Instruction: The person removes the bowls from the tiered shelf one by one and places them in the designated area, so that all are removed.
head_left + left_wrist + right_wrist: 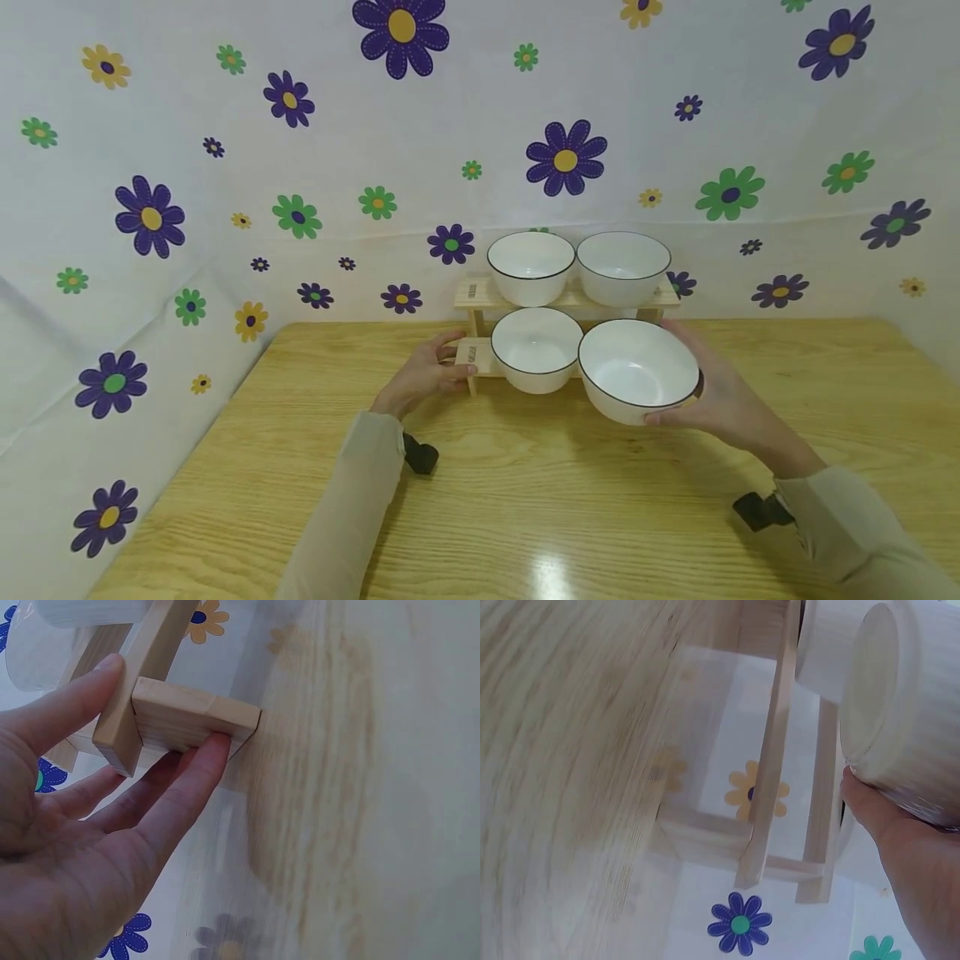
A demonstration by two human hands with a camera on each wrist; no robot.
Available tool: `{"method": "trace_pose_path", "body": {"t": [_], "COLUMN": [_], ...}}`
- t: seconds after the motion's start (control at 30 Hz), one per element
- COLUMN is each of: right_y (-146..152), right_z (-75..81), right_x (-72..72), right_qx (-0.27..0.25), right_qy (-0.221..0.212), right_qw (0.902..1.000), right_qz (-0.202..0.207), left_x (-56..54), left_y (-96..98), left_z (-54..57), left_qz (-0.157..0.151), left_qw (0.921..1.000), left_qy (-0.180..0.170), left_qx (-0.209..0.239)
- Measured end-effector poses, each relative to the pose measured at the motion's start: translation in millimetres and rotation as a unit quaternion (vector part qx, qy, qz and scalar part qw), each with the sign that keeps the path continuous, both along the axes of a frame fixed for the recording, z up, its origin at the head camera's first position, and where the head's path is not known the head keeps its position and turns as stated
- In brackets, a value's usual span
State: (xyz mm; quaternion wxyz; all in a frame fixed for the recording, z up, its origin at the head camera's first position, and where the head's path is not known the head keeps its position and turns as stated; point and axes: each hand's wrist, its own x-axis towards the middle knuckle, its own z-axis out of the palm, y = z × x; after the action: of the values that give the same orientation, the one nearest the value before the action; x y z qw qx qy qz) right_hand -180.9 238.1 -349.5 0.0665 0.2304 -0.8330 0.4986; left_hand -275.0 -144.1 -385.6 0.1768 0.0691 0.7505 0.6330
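Right hand [716,398] grips a bowl [636,368], left hand [426,373] the rack [480,293]! A sideways bump could knock the neighbouring bowl [536,348] off.

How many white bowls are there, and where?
4: the upper-left bowl and upper-right bowl on the upper shelf, the lower-left bowl on the lower shelf, and the fourth bowl in the right hand. Another could be hidden behind these.
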Motion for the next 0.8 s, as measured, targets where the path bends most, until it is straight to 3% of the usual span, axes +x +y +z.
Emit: {"method": "trace_pose_path", "body": {"t": [0.47, 0.8], "right_y": [-16.9, -32.6], "right_z": [5.5, 1.1], "right_x": [11.5, 18.4], "right_qx": [0.015, -0.041], "right_qy": [0.021, 0.030], "right_qw": [0.9993, 0.9933], "right_qz": [0.029, 0.104], "left_x": [-1.3, -0.3], "left_y": [-0.8, -0.4], "left_z": [0.6, 2.2], "left_qz": [0.001, 0.005], "left_qw": [1.0000, 0.9999], "left_qy": [-0.005, -0.008], "left_qx": [0.001, -0.008]}}
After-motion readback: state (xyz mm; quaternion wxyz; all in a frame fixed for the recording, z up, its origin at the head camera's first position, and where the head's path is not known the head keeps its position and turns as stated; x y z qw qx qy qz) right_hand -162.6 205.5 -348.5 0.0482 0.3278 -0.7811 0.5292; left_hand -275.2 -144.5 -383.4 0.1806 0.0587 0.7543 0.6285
